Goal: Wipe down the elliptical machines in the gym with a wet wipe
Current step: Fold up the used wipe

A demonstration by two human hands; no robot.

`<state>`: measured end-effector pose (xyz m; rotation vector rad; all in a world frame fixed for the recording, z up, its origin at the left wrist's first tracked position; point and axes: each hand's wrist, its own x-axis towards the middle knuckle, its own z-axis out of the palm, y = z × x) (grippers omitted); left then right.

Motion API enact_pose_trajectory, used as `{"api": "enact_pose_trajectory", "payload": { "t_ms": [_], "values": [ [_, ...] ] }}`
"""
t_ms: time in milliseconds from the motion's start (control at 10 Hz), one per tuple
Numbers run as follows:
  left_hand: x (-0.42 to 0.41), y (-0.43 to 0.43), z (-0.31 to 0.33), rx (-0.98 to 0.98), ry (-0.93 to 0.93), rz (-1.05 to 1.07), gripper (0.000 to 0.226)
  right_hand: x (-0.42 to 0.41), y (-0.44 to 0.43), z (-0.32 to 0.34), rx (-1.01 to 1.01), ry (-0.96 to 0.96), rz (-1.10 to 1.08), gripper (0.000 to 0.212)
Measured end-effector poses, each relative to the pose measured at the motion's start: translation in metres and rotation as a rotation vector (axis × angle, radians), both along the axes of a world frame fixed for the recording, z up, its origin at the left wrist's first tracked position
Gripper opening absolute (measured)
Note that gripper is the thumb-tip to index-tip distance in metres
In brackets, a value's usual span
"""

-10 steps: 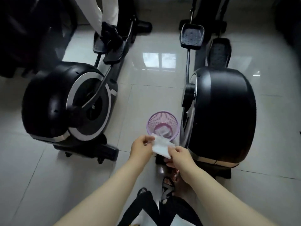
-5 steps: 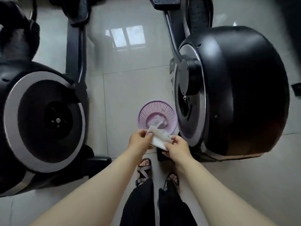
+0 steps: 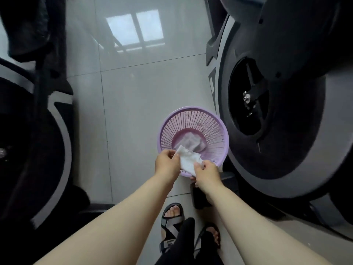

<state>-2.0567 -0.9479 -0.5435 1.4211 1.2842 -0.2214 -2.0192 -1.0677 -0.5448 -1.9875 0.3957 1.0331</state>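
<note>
A white wet wipe (image 3: 189, 160) is held between both hands over the near rim of a purple slatted basket (image 3: 217, 129). My left hand (image 3: 167, 164) pinches its upper left corner. My right hand (image 3: 207, 174) pinches its lower right edge. One black elliptical machine (image 3: 282, 111) with a grey-ringed flywheel housing stands close on the right. A second elliptical (image 3: 36, 142) stands on the left, partly cut off by the frame edge.
Crumpled white wipes (image 3: 191, 141) lie in the bottom of the basket. The basket sits on glossy grey floor tiles (image 3: 137, 88), nearly against the right machine. My sandalled feet (image 3: 172, 217) stand below the hands, beside the right machine's black base foot (image 3: 198, 197).
The view has closed in and tilted down between the two machines. Both hands, still holding the wipe, now hang over the basket's near rim, and the basket looks much larger.
</note>
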Motion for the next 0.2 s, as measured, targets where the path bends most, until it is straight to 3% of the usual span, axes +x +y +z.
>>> {"api": "enact_pose_trajectory", "payload": {
  "t_ms": [100,200],
  "values": [
    [0.018,0.007,-0.052,0.015,-0.010,-0.052,0.013,0.017,0.004,-0.055,-0.056,-0.013,0.017,0.017],
    [0.033,0.008,-0.088,0.076,0.054,-0.211,0.042,0.030,0.008,-0.089,-0.139,0.043,0.000,0.040]
  ]
}}
